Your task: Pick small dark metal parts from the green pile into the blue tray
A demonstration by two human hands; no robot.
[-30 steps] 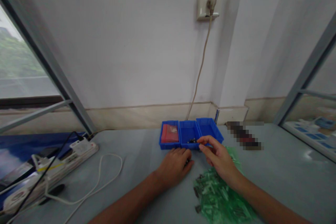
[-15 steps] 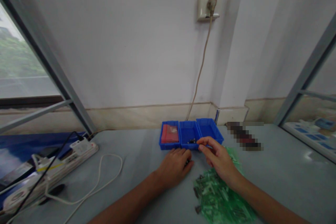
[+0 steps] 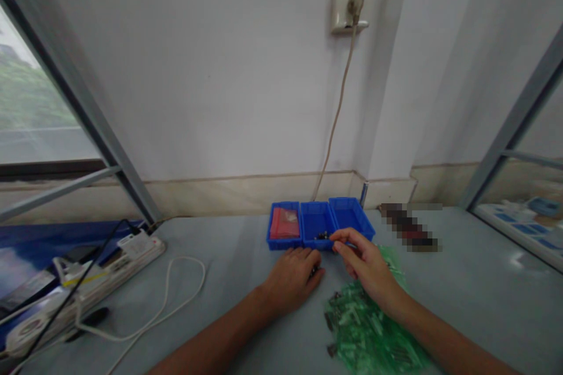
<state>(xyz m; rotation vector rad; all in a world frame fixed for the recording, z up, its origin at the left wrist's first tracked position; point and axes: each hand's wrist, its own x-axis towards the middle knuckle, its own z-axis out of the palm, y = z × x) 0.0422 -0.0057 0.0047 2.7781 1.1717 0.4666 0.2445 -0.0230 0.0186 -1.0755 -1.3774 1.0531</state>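
My left hand (image 3: 294,281) rests on the table with its fingers curled down. Small shiny dark metal parts (image 3: 314,271) peek out between its thumb and forefinger. At the front right corner of the middle blue bin (image 3: 315,218), my right hand (image 3: 363,261) has thumb and forefinger brought together; whatever is between the tips is too small to make out. Several small dark metal pieces (image 3: 323,235) lie in that bin, near its front. Under my right wrist spreads a green translucent plastic bag (image 3: 373,334) with many small metal parts in or on it.
Left of the middle bin, a blue bin (image 3: 269,237) holds a red packet (image 3: 285,225). Another blue bin (image 3: 352,218) stands at the right. A power strip (image 3: 132,258) and a looped white cable (image 3: 165,299) lie at left. A pixelated object (image 3: 409,228) lies at right.
Both hands stay in nearly the same place and pose. The view has shifted very slightly; nothing else visibly differs.
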